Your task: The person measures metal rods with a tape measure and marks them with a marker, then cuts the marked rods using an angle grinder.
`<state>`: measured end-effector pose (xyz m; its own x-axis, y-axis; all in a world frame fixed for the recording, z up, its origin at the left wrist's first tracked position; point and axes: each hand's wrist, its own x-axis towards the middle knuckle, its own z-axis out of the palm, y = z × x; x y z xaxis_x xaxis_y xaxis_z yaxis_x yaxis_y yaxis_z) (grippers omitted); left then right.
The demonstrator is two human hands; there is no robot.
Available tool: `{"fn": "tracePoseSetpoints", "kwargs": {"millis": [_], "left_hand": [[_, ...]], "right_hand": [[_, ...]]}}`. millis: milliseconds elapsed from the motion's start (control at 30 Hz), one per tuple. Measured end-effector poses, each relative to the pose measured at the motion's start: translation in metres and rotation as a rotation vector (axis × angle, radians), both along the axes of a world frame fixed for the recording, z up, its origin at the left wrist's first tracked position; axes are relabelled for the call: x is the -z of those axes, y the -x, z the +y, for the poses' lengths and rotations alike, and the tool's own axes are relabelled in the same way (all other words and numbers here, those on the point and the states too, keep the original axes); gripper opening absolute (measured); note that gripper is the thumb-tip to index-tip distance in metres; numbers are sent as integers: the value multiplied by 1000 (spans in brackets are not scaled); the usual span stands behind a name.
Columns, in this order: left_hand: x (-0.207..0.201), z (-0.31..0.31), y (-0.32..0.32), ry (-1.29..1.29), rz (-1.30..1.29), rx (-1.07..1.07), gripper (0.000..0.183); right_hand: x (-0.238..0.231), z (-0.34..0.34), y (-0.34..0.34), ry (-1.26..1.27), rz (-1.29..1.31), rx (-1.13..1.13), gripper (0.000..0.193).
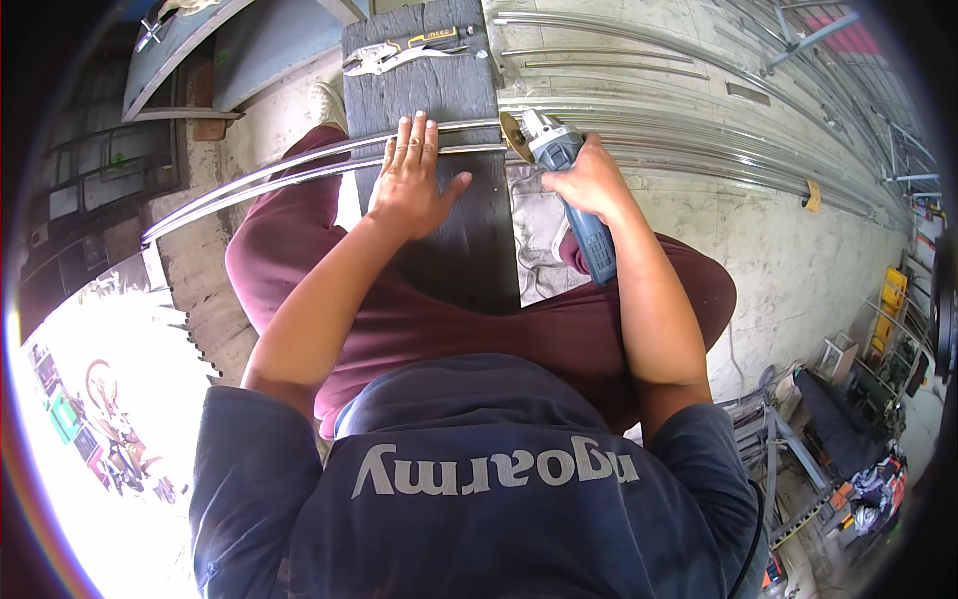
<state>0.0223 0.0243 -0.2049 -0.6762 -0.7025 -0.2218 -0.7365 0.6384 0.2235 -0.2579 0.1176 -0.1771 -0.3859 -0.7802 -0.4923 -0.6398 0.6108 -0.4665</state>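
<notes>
My left hand (411, 190) lies flat over two thin shiny metal tubes (261, 182), fingers stretched out and thumb apart. Beneath it, the tubes cross a dark wooden plank (461, 240) and reach far out to the left. My right hand (593, 182) is wrapped round a blue-grey angle grinder (593, 245), whose body slants down toward my right knee. Its thin brown cutting disc (515, 138) stands at the plank's right edge, right by the tubes. Whether the disc touches them I cannot tell.
Locking pliers (391, 58) and a yellow-and-black tool (431, 38) lie on the plank's far end. Several long metal tubes (689, 140) stretch across the concrete floor to the right. A metal frame (180, 60) stands far left; a yellow level-like bar (891, 299) is at far right.
</notes>
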Motion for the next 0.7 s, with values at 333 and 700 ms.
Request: {"fn": "tracePoseSetpoints", "kwargs": {"millis": [333, 700], "left_hand": [[20, -50, 21, 71, 69, 0, 102], [43, -110, 43, 271, 42, -33, 98]], "right_hand": [[0, -25, -13, -29, -21, 56, 93], [-6, -46, -23, 28, -27, 152, 87]]}}
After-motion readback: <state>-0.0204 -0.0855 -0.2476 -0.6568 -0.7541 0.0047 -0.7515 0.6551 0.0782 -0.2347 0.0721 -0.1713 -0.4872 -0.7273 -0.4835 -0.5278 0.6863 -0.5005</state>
